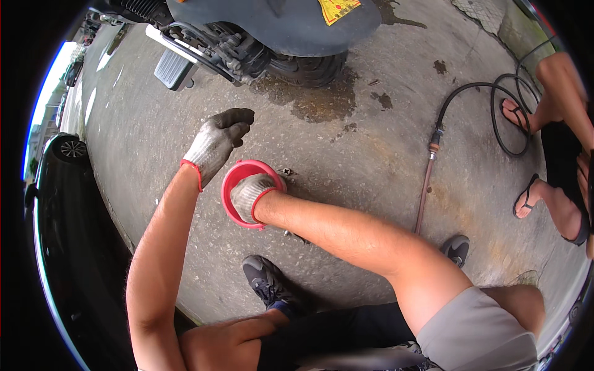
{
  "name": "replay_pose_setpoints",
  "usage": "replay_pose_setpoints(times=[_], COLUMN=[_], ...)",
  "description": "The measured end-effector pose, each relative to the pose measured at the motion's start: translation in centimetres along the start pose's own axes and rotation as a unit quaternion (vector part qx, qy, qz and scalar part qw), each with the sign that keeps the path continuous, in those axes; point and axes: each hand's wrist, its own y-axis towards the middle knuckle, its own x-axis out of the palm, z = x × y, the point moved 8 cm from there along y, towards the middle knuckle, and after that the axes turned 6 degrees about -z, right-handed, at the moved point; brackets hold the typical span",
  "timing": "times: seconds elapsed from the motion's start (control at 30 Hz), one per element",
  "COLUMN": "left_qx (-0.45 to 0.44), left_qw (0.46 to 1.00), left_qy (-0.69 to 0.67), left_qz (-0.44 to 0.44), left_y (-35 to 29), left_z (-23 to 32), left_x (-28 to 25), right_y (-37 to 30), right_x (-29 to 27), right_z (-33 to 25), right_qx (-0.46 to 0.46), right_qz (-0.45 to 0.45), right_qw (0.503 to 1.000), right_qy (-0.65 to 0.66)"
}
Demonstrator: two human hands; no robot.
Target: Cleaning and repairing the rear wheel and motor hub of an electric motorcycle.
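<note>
Both my hands wear white knit work gloves with red cuffs; the fingers of the left one are dark with grime. My right hand (247,193) reaches down into a small red bucket (232,179) on the concrete, and its fingers are hidden inside. Above the ground, just up and left of the bucket, hovers my left hand (218,137). Its fingers are bent forward and the thumb is drawn in against them; whether anything sits between them does not show. A small metal part (286,172) lies close to the bucket's right side.
A motorcycle's rear tyre (309,69) stands ahead, beside a wet patch (322,102). At right, a black hose (455,93) joins a rusty metal pipe (424,191). Another person's sandalled foot (526,196) is near it. A dark car (74,247) stands at left.
</note>
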Motion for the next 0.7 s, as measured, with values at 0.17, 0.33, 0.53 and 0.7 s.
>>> replay_pose_setpoints(times=[0.17, 0.33, 0.53, 0.7], left_qx=[0.008, 0.041, 0.072, 0.068], left_qw=[0.999, 0.995, 0.984, 0.990], left_qy=[-0.022, -0.067, -0.150, -0.123], left_qz=[-0.029, -0.064, -0.067, -0.003], left_y=[0.3, 2.4, 5.3, 7.5], left_z=[2.2, 4.9, 6.0, 4.8], left_x=[1.3, 3.6, 5.2, 4.5], right_y=[-5.6, -16.5, -27.7, -28.2], right_x=[-3.7, -5.5, -6.0, -7.9], right_z=[1.6, 10.6, 20.7, 23.6], right_qx=[-0.080, -0.117, -0.080, -0.178], right_qz=[0.072, 0.222, 0.411, 0.489], right_qw=[0.989, 0.814, 0.562, 0.396], right_qy=[0.099, 0.524, 0.714, 0.756])
